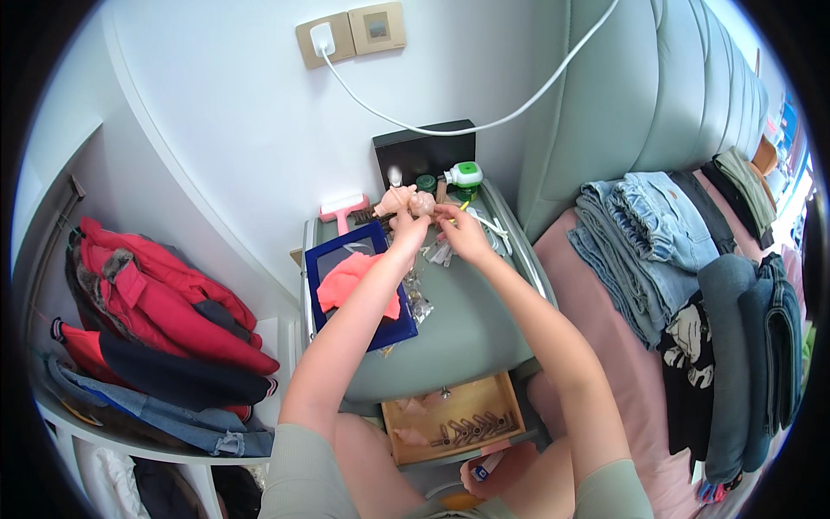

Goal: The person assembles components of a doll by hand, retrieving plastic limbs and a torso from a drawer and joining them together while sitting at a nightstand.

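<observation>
Both my hands meet at the back of a grey-green nightstand (450, 311). My left hand (408, 232) is closed, its fingertips against a pale pink rounded object (395, 201) and a shiny translucent pink ball (422, 204); whatever is between its fingers is hidden. My right hand (465, 237) is pinched just beside the ball, and a thin yellow thing (464, 206) shows at its fingertips. Left of my hands lies a pink-handled lint roller (343, 208). Under my left forearm, a coral cloth (356, 284) lies in a dark blue tray (404, 329).
A green-and-white bottle (465, 175) stands before a black box (424, 149). Below, an open drawer (516, 402) holds brown loops and pink pieces. Folded jeans (657, 216) lie on the pink bed at right; a red jacket (164, 290) hangs at left. A white cable (536, 95) droops overhead.
</observation>
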A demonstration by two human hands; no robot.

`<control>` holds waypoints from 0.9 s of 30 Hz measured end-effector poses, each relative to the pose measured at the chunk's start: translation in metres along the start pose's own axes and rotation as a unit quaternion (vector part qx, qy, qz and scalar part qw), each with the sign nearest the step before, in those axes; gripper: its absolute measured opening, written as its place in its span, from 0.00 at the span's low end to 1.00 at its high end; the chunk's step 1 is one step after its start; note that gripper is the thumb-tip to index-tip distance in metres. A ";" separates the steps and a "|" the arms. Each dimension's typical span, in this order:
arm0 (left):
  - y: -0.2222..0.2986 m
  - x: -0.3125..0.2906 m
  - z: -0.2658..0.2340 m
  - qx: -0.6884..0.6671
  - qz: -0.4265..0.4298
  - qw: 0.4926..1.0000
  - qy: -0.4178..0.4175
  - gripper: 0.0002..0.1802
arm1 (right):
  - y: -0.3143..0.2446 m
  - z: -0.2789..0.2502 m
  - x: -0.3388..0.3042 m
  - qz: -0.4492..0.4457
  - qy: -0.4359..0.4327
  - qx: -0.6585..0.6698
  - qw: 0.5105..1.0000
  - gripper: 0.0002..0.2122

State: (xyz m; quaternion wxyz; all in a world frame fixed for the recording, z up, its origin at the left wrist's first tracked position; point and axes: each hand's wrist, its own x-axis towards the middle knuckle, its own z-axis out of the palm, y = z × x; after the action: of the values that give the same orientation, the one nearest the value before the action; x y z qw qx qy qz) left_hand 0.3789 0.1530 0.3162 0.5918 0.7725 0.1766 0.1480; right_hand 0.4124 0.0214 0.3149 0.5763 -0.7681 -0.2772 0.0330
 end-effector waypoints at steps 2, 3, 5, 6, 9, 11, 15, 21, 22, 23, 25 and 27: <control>0.007 -0.005 0.002 0.052 0.083 0.993 0.063 0.34 | -0.005 0.005 0.010 -0.001 0.006 -0.057 0.998 0.15; -0.008 0.010 0.002 0.118 0.147 0.978 0.092 0.33 | -0.004 0.008 0.016 0.013 0.006 -0.078 0.997 0.16; 0.006 0.007 0.007 0.199 0.150 0.966 0.070 0.30 | 0.013 0.005 0.026 0.022 0.022 -0.139 0.990 0.16; 0.017 0.002 0.010 0.239 0.152 0.957 0.057 0.30 | 0.023 0.002 0.031 0.028 0.031 -0.170 0.985 0.16; 0.021 0.003 0.012 0.286 0.256 0.910 0.154 0.18 | 0.031 0.006 0.036 -0.018 0.045 -0.197 0.979 0.18; 0.018 0.009 0.003 0.300 0.289 0.891 0.181 0.07 | 0.019 0.013 0.032 0.023 0.023 -0.179 0.983 0.17; 0.000 0.024 0.003 0.240 0.306 0.898 0.206 0.02 | 0.015 0.016 0.028 0.006 0.013 -0.190 0.982 0.19; 0.018 0.006 -0.005 0.201 0.340 0.902 0.174 0.06 | -0.002 0.000 0.010 -0.027 -0.035 -0.103 0.994 0.23; 0.030 -0.002 -0.005 0.211 0.334 0.906 0.154 0.07 | -0.006 -0.006 0.004 -0.030 -0.031 -0.081 0.996 0.24; 0.042 -0.010 -0.006 0.196 0.324 0.914 0.145 0.07 | -0.009 -0.011 0.001 -0.045 -0.035 -0.077 0.995 0.25; 0.060 -0.022 -0.010 0.150 0.317 0.929 0.120 0.07 | -0.020 -0.019 -0.009 -0.046 -0.025 -0.036 0.998 0.26; 0.070 -0.030 -0.015 0.097 0.289 0.948 0.087 0.08 | -0.035 -0.026 -0.019 -0.038 -0.027 0.000 0.999 0.27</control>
State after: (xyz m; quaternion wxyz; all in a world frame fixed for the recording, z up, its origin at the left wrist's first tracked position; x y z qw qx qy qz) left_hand 0.3525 0.1359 0.3874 0.4285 0.8279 0.0102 0.3617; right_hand 0.3919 -0.0034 0.3502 0.5697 -0.7558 -0.3213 0.0319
